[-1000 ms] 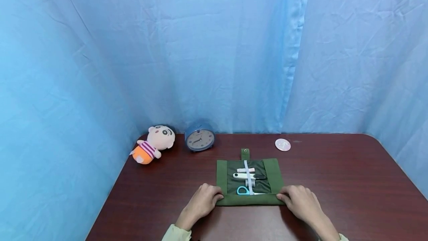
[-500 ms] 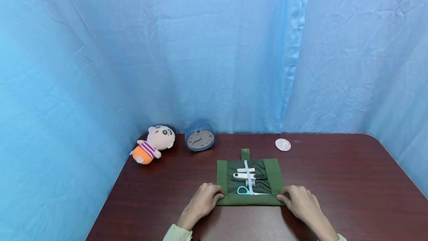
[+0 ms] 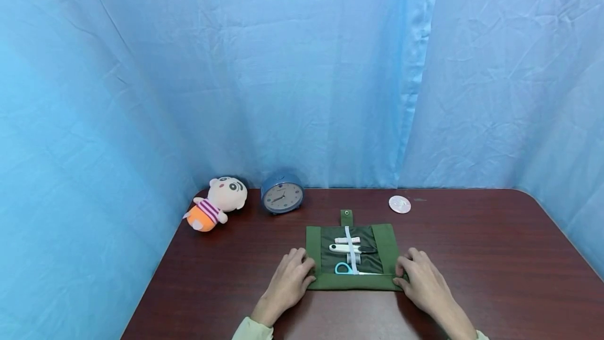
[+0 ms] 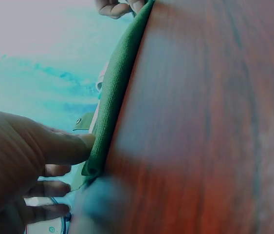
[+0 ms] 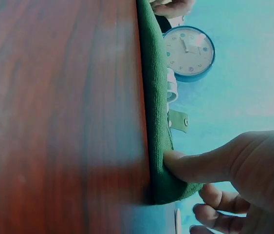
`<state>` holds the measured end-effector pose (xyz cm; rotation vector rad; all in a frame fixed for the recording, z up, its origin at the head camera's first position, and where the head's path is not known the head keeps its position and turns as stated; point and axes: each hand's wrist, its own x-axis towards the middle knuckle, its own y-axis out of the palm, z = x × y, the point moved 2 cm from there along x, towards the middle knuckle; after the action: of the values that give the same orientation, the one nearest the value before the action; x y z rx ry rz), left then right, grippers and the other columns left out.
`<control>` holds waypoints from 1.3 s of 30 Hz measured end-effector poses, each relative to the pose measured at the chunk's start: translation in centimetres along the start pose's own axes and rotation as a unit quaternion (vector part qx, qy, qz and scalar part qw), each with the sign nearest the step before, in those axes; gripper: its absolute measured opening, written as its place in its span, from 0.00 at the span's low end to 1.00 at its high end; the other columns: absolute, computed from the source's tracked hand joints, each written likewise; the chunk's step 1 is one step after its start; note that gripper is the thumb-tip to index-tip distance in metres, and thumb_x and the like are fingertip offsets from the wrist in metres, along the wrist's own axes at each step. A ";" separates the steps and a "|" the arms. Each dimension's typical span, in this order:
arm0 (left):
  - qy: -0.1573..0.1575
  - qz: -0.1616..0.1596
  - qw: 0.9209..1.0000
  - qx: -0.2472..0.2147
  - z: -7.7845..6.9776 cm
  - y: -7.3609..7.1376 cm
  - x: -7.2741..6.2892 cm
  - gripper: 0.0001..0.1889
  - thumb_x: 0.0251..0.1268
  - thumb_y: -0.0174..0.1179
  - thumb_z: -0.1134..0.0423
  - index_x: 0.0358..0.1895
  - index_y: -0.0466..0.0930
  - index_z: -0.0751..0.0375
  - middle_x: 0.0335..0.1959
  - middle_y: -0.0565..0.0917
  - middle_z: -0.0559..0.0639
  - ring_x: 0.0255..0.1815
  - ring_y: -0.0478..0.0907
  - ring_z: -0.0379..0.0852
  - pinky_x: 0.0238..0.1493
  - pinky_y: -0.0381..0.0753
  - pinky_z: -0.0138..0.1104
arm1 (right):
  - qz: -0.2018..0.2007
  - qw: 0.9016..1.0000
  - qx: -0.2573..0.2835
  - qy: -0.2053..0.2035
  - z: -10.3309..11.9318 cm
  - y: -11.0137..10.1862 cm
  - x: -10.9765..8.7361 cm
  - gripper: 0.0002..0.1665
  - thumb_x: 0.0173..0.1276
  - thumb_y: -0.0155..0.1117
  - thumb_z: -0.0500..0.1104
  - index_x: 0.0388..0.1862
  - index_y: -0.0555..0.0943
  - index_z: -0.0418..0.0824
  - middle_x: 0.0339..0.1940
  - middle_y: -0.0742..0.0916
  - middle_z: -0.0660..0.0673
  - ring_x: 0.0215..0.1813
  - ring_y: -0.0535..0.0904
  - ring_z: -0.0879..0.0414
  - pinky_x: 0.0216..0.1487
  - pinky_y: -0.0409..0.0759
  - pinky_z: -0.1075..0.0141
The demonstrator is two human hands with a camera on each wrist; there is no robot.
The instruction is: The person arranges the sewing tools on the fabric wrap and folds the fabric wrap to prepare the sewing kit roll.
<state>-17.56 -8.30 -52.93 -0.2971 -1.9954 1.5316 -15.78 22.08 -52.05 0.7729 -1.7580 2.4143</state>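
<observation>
A green cloth tool roll (image 3: 389,248) lies unrolled on the table in the head view, its near edge folded into a thick roll. Under its white elastic strap (image 3: 349,237) sit blue-handled scissors (image 3: 341,268), a grey spool-like piece (image 3: 353,259), a white-and-black handled tool (image 3: 340,248) and a small white stick-shaped item (image 3: 341,240). My left hand (image 3: 289,278) touches the near left corner with its thumb, the fingers spread apart from it. At the near right corner, the thumb of my right hand (image 3: 423,280) rests on the folded edge (image 5: 155,102); its fingers are loosely bent.
A plush doll (image 3: 212,206) lies at the table's back left, beside a blue alarm clock (image 3: 282,195). One round pale disc (image 3: 399,204) lies at the back right. Blue curtains (image 3: 302,77) hang behind the dark wooden table (image 3: 472,235).
Both hands have loosened their pinch on the near edge: the fingers have lifted away from the thumbs. The cloth roll and the items in it have stayed in place.
</observation>
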 end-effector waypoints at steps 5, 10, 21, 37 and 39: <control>0.051 -0.030 0.998 0.031 -0.2 -0.2 -0.1 0.04 0.54 0.73 0.59 0.31 0.87 0.48 0.29 0.77 0.40 0.33 0.70 0.38 0.32 0.66 0.27 | -0.026 0.997 -0.031 -0.058 -0.2 0.0 0.0 0.19 0.34 0.85 0.41 0.16 0.80 0.53 0.25 0.74 0.57 0.32 0.69 0.59 0.28 0.68 0.68; 0.075 -0.016 0.995 0.064 -0.6 -0.6 -0.3 0.02 0.56 0.70 0.61 0.29 0.90 0.48 0.28 0.77 0.40 0.32 0.70 0.39 0.31 0.66 0.28 | -0.014 0.992 -0.069 -0.101 -0.1 -0.3 -0.1 0.13 0.39 0.83 0.42 0.15 0.84 0.55 0.26 0.75 0.57 0.32 0.67 0.58 0.26 0.64 0.69; 0.042 0.076 0.992 0.088 -1.4 -1.5 -0.5 0.07 0.50 0.71 0.59 0.35 0.89 0.47 0.34 0.75 0.41 0.35 0.68 0.40 0.33 0.64 0.30 | 0.005 0.980 -0.109 -0.166 0.8 -0.6 -0.8 0.11 0.28 0.72 0.35 0.14 0.82 0.47 0.34 0.82 0.52 0.48 0.77 0.47 0.45 0.79 0.45; 0.084 0.026 0.989 0.121 -1.5 -1.0 -0.7 0.05 0.59 0.66 0.62 0.36 0.89 0.50 0.41 0.79 0.44 0.44 0.72 0.44 0.42 0.76 0.37 | -0.033 0.965 -0.076 -0.248 -0.5 -0.1 0.2 0.16 0.26 0.70 0.34 0.11 0.73 0.50 0.17 0.73 0.57 0.29 0.76 0.56 0.36 0.76 0.54; 0.097 0.022 0.990 0.102 -1.1 -1.1 -0.9 0.05 0.60 0.65 0.62 0.37 0.89 0.49 0.42 0.79 0.44 0.45 0.72 0.43 0.43 0.76 0.36 | -0.028 0.966 -0.063 -0.250 -0.7 0.0 0.3 0.16 0.27 0.70 0.34 0.11 0.73 0.51 0.18 0.72 0.57 0.28 0.75 0.57 0.37 0.76 0.54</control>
<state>-16.04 -8.21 -52.03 -0.3913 -1.6777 1.6532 -16.27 22.62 -52.06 1.4935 -1.9815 2.1703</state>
